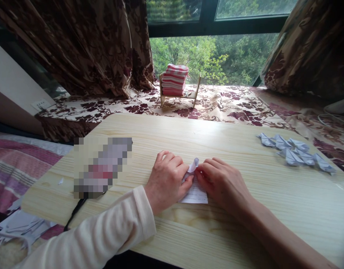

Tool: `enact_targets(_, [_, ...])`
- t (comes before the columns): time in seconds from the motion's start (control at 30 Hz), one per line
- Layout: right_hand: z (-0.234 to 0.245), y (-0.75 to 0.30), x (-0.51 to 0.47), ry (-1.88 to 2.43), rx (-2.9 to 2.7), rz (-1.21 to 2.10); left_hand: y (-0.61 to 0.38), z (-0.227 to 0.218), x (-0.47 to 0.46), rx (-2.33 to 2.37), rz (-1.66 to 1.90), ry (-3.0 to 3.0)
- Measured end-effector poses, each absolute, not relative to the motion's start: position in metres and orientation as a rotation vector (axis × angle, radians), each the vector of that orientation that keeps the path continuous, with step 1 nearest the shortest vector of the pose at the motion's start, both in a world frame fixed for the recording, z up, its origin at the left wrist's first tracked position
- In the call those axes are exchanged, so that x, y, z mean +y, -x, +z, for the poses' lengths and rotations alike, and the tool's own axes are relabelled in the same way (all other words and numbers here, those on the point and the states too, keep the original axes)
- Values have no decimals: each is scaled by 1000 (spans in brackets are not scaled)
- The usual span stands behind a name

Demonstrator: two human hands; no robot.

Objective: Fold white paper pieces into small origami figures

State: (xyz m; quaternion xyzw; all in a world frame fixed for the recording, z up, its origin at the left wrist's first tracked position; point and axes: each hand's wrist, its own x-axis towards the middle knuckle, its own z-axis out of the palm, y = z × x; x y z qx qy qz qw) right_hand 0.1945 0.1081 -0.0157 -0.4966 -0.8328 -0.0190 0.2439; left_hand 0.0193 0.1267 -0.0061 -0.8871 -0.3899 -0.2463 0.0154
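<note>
A small sheet of white paper (194, 193) with faint print lies on the light wooden table (245, 224), its top part folded up between my hands. My left hand (166, 180), in a cream sleeve, presses on the paper's left side with fingers curled. My right hand (221, 181) pinches the raised fold from the right, fingers closed on it. Both hands touch the paper at the table's middle front.
Several folded paper shapes (297, 152) lie in a row at the table's right. A blurred-out object (100, 166) rests at the left. A small wooden rack with striped folded cloths (174, 80) stands on the patterned window ledge. Curtains hang at both sides.
</note>
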Motion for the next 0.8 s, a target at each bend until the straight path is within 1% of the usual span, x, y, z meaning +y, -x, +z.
enact_targets(0.67, [-16, -197, 109, 1323, -2291, -38, -24, -7, 129, -1250, -756, 2700])
enact_targets(0.8, [-15, -196, 109, 1334, -2295, -31, -24, -6, 128, -1259, -710, 2698])
